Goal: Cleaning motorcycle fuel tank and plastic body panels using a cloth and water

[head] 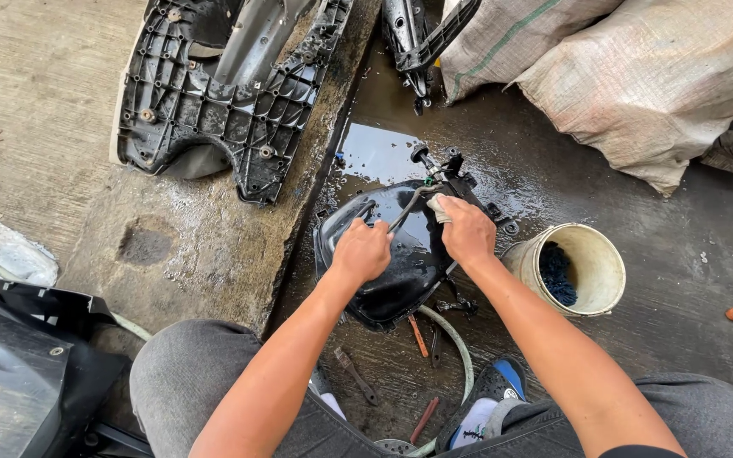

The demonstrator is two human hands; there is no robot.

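Wet concrete floor [680, 280] bears a black tank [400, 254], bucket [591, 271], sacks [638, 76], scattered tools [356, 375]

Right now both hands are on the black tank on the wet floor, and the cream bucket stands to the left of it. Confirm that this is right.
One detail is wrong. The head view shows the cream bucket to the right of the black tank, not the left. The rest holds: the left hand and the right hand are both on the tank, which lies on the wet floor.

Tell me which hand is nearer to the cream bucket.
Right. The right hand presses a pale rag on the black tank, just left of the cream bucket. The left hand grips the tank farther left.
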